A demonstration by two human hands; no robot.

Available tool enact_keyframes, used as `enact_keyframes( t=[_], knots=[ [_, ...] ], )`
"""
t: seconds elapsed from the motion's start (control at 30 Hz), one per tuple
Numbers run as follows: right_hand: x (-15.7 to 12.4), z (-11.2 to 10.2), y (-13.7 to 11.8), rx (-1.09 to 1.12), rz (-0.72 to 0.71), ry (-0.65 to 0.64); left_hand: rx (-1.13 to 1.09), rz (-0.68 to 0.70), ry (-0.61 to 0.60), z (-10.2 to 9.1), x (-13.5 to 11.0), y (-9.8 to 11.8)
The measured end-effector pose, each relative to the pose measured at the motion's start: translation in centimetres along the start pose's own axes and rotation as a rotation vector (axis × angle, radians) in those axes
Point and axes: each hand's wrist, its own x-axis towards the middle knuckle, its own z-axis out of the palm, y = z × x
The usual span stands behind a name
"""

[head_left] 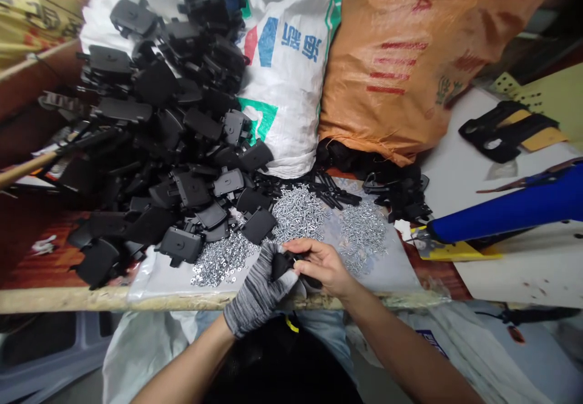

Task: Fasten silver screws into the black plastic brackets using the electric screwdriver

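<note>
My left hand (259, 288), in a grey knitted glove, is closed around a small black plastic part (281, 264) just above the table's front edge. The bare right hand (325, 265) grips the right side of that part, thumb and fingers pinched close together. A tiny shiny spot shows near the right fingertips; I cannot tell what it is. Behind the hands lies a heap of silver screws (298, 212), with a second heap of small screws (363, 228) to its right. Small metal nuts (221, 259) are spread left of the gloved hand.
Many black plastic pieces (157, 85) are piled high at the left. A white woven sack (291, 76) and an orange sack (387, 58) stand at the back. Black clips (334, 191) lie before them. At the right, a blue tool-like object (501, 203) points inward.
</note>
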Motion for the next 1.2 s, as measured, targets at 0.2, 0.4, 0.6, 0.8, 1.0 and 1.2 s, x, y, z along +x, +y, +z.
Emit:
enact_keyframes(
  t=[0.2,0.4,0.6,0.8,1.0,1.2],
  knots=[
    [0.0,1.0,0.3,0.025,0.011,0.075,0.225,0.037,-0.242,-3.3,1.3,2.2],
    [0.1,1.5,0.4,-0.028,-0.028,0.126,0.063,0.02,-0.08,-1.5,1.0,2.1],
    [0.8,0.8,-2.5,-0.483,-0.216,0.034,0.309,0.198,0.149,-6.9,1.2,4.0],
    [1.3,4.4,-0.1,-0.999,-0.214,-0.339,0.385,0.351,0.608,-12.2,1.0,5.3],
    [1.9,6.8,2.0,-1.289,-0.378,-0.362,0.648,0.44,0.476,-11.3,-0.5,6.4],
    [2.4,6.0,-3.3,-0.913,-0.645,-0.012,0.849,0.614,0.124,-10.0,-0.8,6.5]
  ],
)
